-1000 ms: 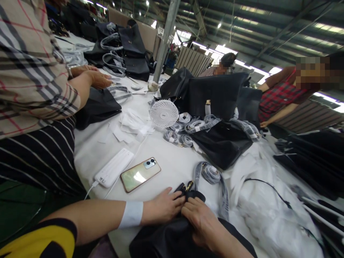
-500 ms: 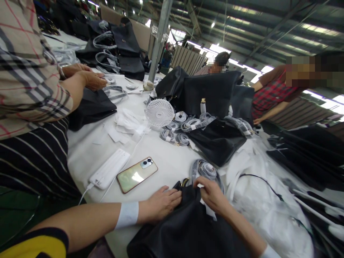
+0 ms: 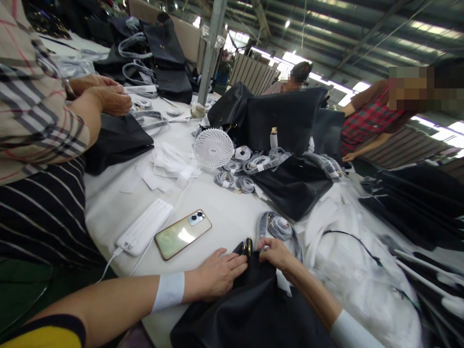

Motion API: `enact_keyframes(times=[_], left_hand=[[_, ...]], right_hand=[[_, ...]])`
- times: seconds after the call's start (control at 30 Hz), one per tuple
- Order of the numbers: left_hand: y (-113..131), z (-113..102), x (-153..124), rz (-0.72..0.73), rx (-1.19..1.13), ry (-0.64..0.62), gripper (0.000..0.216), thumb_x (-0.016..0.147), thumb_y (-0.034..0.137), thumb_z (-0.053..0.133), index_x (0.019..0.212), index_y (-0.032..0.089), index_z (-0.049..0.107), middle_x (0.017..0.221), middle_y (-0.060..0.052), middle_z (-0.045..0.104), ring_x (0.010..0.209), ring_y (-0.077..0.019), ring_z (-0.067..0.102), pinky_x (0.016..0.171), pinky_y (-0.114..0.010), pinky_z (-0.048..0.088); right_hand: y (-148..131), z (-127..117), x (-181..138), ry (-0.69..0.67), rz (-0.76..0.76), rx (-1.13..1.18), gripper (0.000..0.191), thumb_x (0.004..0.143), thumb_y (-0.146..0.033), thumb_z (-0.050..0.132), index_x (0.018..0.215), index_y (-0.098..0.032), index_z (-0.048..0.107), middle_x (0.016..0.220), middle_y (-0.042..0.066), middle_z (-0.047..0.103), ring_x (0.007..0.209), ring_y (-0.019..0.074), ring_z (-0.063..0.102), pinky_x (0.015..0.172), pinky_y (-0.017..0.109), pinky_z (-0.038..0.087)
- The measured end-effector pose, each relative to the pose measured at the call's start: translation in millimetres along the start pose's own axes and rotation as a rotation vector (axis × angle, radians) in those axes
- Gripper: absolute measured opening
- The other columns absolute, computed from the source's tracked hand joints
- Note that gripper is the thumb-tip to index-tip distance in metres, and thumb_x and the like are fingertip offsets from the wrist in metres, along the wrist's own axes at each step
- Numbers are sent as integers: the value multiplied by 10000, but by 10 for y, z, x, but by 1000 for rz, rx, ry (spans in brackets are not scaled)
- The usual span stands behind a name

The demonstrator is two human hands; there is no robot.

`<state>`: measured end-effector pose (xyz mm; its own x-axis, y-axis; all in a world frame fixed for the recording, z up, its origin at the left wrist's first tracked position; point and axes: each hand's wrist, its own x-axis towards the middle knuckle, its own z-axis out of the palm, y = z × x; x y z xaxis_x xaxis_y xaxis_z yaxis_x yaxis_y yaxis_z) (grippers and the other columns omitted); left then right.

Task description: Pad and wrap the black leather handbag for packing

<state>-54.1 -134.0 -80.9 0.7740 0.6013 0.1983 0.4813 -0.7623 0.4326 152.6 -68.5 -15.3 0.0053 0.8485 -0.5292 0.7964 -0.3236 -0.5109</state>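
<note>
A black handbag [image 3: 246,316] lies in front of me on the white table, its top end pointing away. My left hand [image 3: 219,273] rests on the bag's left upper edge with its fingers stretched out flat. My right hand [image 3: 277,253] is closed on the bag's upper right edge, thumb and fingertips pinched together. Gold-coloured hardware [image 3: 249,246] shows at the bag's top between the hands. A white tag [image 3: 283,284] sticks out below my right hand. Just beyond it lies a coiled, plastic-wrapped strap [image 3: 279,227].
A phone [image 3: 184,234] and a white power bank [image 3: 145,226] with a cable lie to the left. A small fan [image 3: 213,148], several wrapped straps and black bags [image 3: 286,121] stand further back. White plastic wrapping [image 3: 348,261] is heaped right. A co-worker's hands [image 3: 105,94] hold a white strip at left.
My right hand has shifted slightly left and up along the bag's edge, and the gold hardware stands more upright. The co-worker at left now holds a white strip in view.
</note>
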Motion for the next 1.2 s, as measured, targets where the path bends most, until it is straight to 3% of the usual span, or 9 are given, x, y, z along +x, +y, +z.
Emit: enact_keyframes(times=[0.17,0.37,0.53,0.63,0.73,0.87,1.0,1.1,1.2], left_hand=[[50,49,130,-71,70,-41,458,953,310,395,1394,190,360,1322,-109,524,1051,-232,543,912,-438,412],[50,270,451,-27,145,-131,201,942,268,471,1042,201,632,1175,-88,593,1021,-252,534,725,-362,432],[-45,225,395,-8,107,-120,286,955,328,438,1192,240,573,1328,-80,503,1061,-267,495,756,-384,433],[-65,197,315,-66,50,-113,342,950,334,440,1270,251,528,1375,-94,468,1046,-272,497,803,-408,433],[-40,211,264,-130,-55,-95,398,930,302,470,1326,274,488,1431,-98,421,1085,-287,483,874,-442,415],[-19,216,257,-229,-256,-71,459,865,241,518,1323,240,500,1383,-124,472,1100,-294,486,952,-461,384],[-53,64,330,-331,-522,-89,376,810,298,560,1177,237,610,1175,-91,630,1067,-286,538,951,-401,427],[-78,-156,422,-436,-729,-166,304,782,385,569,996,197,675,929,-68,708,916,-269,632,807,-345,513],[-44,-363,535,-578,-872,-203,443,805,503,519,1036,145,638,801,-73,706,775,-257,671,688,-346,541]], right_hand=[[-58,107,83,136,14,2,260,528,-68,514,742,-186,603,415,-79,461,405,99,413,427,218,285],[-304,286,141,137,-116,-87,316,634,-70,563,916,-160,677,489,-41,540,502,132,505,556,247,370],[-305,-10,-99,219,-186,-125,396,814,-279,557,1181,-136,604,791,71,688,788,223,630,789,341,434],[32,-395,-523,292,-154,-29,465,849,-396,533,1245,-154,554,930,93,706,892,249,645,865,380,449],[630,-660,-1184,453,-8,361,482,821,-452,589,1226,-194,546,1008,107,697,1000,268,640,912,406,474],[1460,-513,-2109,681,294,1084,440,796,-392,649,1179,-231,504,1035,122,689,1060,244,644,939,384,501],[1826,-39,-2507,417,342,1486,392,817,-451,591,1120,-215,512,1043,134,696,1010,264,674,914,426,522],[1735,193,-2421,186,241,1515,432,811,-502,576,1094,-174,575,1046,125,709,1017,291,668,913,460,517],[1568,216,-2195,127,262,1416,401,778,-442,640,1052,-150,631,988,108,732,910,260,695,896,410,528]])
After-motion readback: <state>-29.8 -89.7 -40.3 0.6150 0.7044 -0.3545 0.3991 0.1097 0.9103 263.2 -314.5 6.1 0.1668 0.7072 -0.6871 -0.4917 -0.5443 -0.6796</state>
